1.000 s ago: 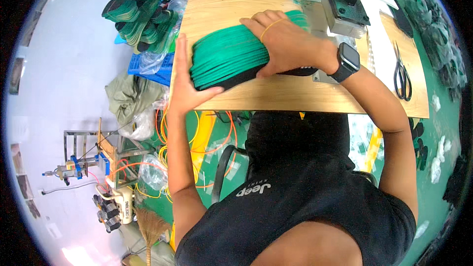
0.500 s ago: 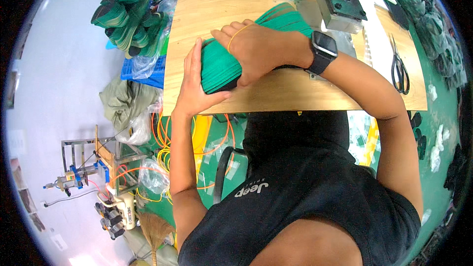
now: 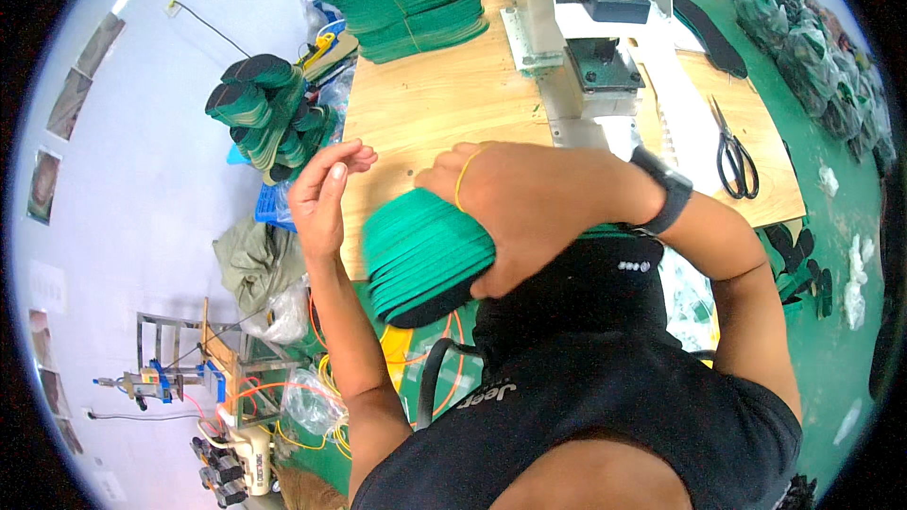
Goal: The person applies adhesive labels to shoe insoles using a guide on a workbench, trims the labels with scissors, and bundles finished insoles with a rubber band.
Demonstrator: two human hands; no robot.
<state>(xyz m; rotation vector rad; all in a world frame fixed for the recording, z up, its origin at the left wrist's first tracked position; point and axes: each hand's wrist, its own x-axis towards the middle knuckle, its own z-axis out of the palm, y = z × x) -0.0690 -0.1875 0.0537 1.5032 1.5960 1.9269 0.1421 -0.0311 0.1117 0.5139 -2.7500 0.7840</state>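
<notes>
My right hand [image 3: 539, 198] grips a bundle of green insoles [image 3: 425, 250] with dark edges, held over the near edge of the wooden table. Its thumb presses the near side and its fingers lie over the top. A thin yellow rubber band [image 3: 464, 178] loops across this hand. My left hand [image 3: 324, 196] is raised just left of the bundle, apart from it, its fingers loosely stretched and holding nothing. My right forearm hides the bundle's right end.
Tall stacks of green insoles [image 3: 411, 5] stand on the far side of the table [image 3: 435, 104]. A press machine [image 3: 605, 71] stands at the back right, with black-handled scissors [image 3: 735, 161] nearby. More insoles [image 3: 260, 113] are piled left of the table, above a blue crate [image 3: 274, 206].
My left hand has let go of the insole bundle and lifted away to the left. My right hand has drawn the bundle toward me, over the table's near edge. The view has shifted.
</notes>
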